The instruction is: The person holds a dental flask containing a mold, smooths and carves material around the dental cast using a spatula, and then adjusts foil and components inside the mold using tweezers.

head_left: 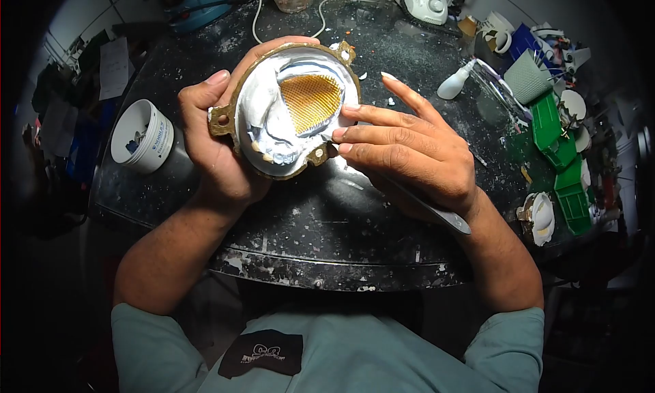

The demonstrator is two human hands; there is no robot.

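Note:
A round brass-coloured flask (235, 125) is raised over the dark worktop, tilted toward me. White plaster (263, 98) fills it around a gold mesh-textured plate (310, 101), and some tooth-like pieces show at its lower left. My left hand (217, 123) is wrapped round the flask's left side, thumb out at the upper left. Against the right rim rest the fingertips of my right hand (416, 147), with one finger lifted away. A metal spatula-like tool (447, 217) runs under my right hand, held in it; its tip near the plaster is mostly hidden by the fingers.
A white tub (143, 137) with small pieces inside stands at the left. On the right are a squeeze bottle (454, 84), green bins (551, 130), a mesh cup (525, 79) and a plaster cast (539, 219). A white device (424, 3) and a cable lie at the back.

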